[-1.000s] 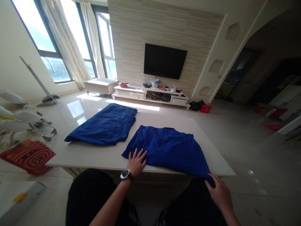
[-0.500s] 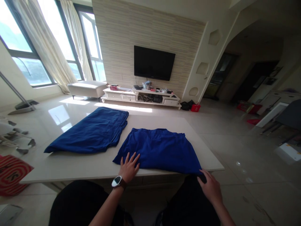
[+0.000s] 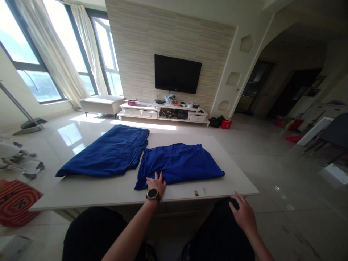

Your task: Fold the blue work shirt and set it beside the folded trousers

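Note:
A folded blue cloth [image 3: 179, 165] lies on the white table [image 3: 89, 190], close to the near edge. My left hand [image 3: 156, 181], with a watch on the wrist, presses flat on its near left corner. A second folded blue cloth [image 3: 108, 152] lies to the left of it, their edges almost touching. My right hand [image 3: 243, 214] hovers with fingers spread below the table's near right edge, above my dark trouser leg [image 3: 220, 232], holding nothing.
Two small bits [image 3: 199, 191] lie on the table near the front edge. A red patterned bag [image 3: 13, 201] sits on the floor to the left. A TV [image 3: 177, 73] and white low cabinet [image 3: 163, 110] stand at the far wall. Shiny tiled floor spreads to the right.
The nearer blue cloth has slid away from the front edge and to the left under my left hand. My right hand has come off its right corner.

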A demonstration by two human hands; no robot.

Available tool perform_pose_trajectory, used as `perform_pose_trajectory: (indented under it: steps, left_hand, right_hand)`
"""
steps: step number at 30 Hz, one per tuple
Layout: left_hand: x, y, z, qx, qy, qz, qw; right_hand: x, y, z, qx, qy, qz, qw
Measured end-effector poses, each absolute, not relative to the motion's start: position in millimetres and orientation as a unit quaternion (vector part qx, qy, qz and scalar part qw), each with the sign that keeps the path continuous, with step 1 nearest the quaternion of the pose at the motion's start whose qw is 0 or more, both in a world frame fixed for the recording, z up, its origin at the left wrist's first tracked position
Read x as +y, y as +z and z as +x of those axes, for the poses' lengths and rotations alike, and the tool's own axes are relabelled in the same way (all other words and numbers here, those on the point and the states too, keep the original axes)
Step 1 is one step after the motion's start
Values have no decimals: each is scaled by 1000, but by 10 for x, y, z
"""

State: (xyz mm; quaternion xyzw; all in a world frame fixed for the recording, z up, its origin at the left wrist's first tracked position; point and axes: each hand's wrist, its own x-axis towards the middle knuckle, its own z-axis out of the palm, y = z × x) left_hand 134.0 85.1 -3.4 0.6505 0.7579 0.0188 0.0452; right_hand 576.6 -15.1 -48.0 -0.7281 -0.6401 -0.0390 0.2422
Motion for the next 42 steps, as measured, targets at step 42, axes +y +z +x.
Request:
perform_pose_trajectory:
  steps: [42]
  left_hand:
    - [719, -444, 222, 724, 117, 680, 16]
  right_hand:
    - [1742, -327, 5095, -662, 114, -740, -36]
